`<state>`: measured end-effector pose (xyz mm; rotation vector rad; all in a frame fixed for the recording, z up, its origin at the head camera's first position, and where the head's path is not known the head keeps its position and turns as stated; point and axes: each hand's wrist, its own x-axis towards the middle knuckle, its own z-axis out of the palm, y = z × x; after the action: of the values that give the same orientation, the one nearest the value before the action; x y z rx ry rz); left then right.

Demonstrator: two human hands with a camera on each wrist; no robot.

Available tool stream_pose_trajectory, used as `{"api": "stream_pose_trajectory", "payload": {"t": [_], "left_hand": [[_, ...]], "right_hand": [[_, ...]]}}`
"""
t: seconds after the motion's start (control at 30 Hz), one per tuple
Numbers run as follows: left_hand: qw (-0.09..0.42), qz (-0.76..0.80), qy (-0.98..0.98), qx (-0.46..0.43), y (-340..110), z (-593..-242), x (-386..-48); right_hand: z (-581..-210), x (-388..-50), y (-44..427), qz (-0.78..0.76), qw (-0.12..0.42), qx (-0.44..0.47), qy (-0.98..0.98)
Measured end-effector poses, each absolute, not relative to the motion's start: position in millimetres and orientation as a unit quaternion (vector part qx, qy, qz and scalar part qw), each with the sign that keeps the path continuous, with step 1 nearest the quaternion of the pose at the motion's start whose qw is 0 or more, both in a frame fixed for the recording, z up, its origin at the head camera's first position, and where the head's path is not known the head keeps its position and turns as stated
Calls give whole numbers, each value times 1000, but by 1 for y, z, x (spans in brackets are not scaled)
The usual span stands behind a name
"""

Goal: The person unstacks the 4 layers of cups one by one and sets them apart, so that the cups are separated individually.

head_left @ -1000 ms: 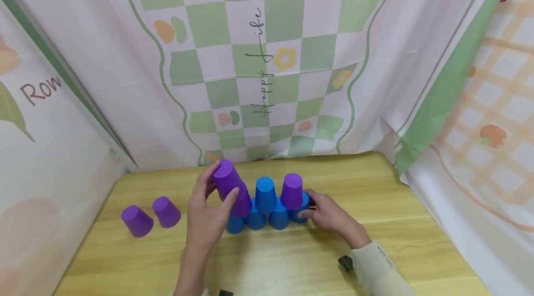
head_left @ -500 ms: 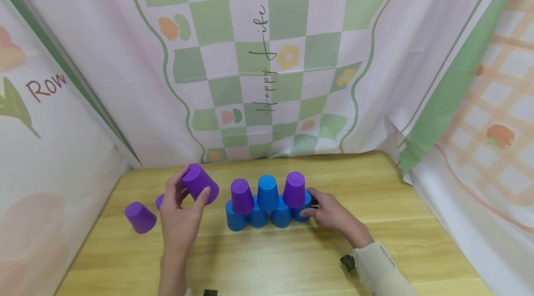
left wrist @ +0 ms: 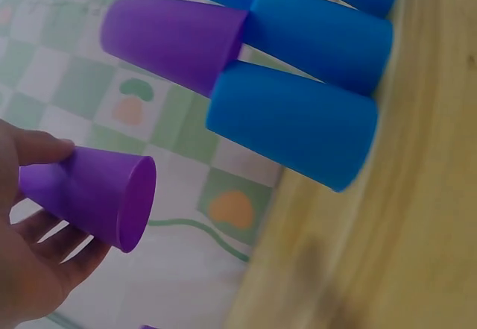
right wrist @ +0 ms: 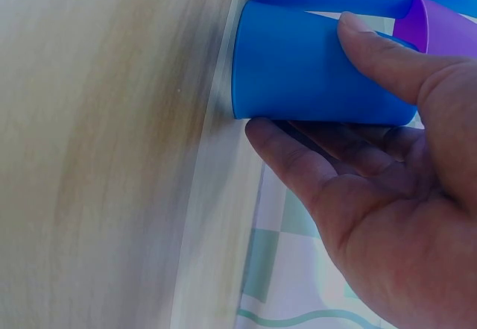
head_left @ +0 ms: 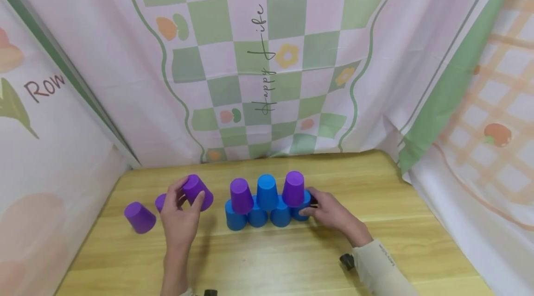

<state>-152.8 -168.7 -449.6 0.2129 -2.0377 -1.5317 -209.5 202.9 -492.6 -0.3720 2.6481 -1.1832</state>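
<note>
My left hand (head_left: 180,219) holds an upside-down purple cup (head_left: 199,192) between thumb and fingers, left of the stack. The left wrist view shows this purple cup (left wrist: 93,195) raised, its rim away from the palm. Four-wide is not my count to give: several blue cups (head_left: 236,216) stand mouth down in a bottom row. On them sit a purple cup (head_left: 241,196), a blue cup (head_left: 267,192) and another purple cup (head_left: 294,189). With thumb and fingers on either side, my right hand (head_left: 331,211) grips the rightmost bottom blue cup (right wrist: 313,68).
Two purple cups stand mouth down at the left: one in full view (head_left: 140,217), the other (head_left: 160,202) partly hidden behind my left hand. The wooden table (head_left: 267,263) ends at a patterned curtain (head_left: 267,78) behind the stack.
My left hand parted the purple cups, leaving one atop the left end of the stack. It moved left with the other, then lowered it slightly. My right hand stays put.
</note>
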Motion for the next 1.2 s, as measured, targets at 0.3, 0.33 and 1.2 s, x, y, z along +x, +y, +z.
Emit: {"api": "stream_pose_trajectory", "payload": {"t": [0.3, 0.33, 1.2], "left_hand": [[268, -593, -754, 92, -175, -474, -168], [266, -594, -754, 94, -175, -476, -169], [224, -595, -760, 134, -178, -499, -182]], "right_hand": [[-493, -210, 203, -402, 105, -126, 901], [-493, -210, 203, -402, 105, -124, 901], [-492, -211, 202, -411, 115, -115, 897]]}}
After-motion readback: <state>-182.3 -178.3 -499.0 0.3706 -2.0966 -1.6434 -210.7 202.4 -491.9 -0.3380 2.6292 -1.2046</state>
